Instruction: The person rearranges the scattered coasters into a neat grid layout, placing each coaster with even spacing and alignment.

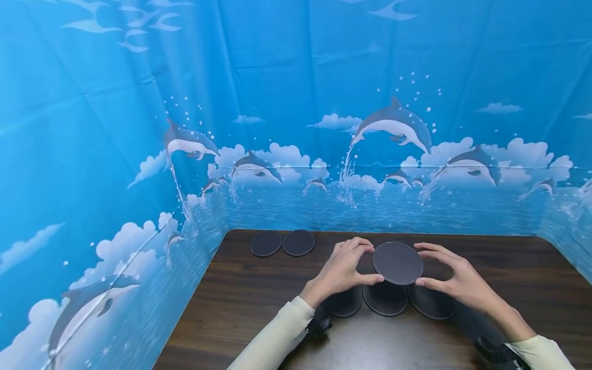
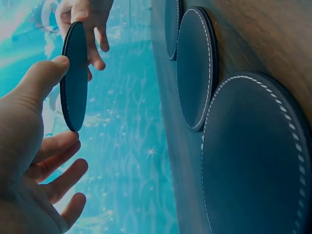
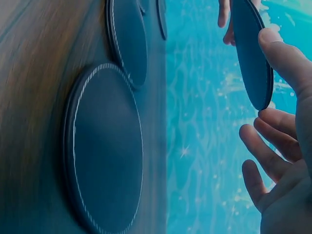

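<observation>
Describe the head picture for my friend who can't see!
A left hand and right hand hold a dark disc over a wooden table. Three discs lie nearer, two discs farther back-left; printed dolphins leap across a blue backdrop.

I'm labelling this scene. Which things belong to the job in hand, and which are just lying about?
In the job:
raised coaster, pinched at its edge by the left hand and right hand
probably the three nearer coasters and the two far-left coasters

Just there:
dolphin curtain, a backdrop
table, only the surface
</observation>
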The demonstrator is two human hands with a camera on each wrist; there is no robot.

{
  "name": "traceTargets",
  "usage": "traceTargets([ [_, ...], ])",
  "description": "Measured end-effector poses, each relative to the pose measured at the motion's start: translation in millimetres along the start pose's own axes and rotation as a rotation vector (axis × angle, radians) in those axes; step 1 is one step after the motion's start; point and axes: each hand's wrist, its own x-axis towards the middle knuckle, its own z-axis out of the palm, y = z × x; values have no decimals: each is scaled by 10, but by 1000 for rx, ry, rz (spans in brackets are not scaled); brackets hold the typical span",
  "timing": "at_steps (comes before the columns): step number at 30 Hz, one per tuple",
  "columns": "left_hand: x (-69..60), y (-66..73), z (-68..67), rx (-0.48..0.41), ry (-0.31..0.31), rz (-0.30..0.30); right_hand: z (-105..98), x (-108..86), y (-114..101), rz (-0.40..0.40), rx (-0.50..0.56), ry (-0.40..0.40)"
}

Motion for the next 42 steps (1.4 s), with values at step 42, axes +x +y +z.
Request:
traceTargets([
  [42,-1085,-206,-292,-34,-134,60,692,-287,-405,-202,173,-144],
])
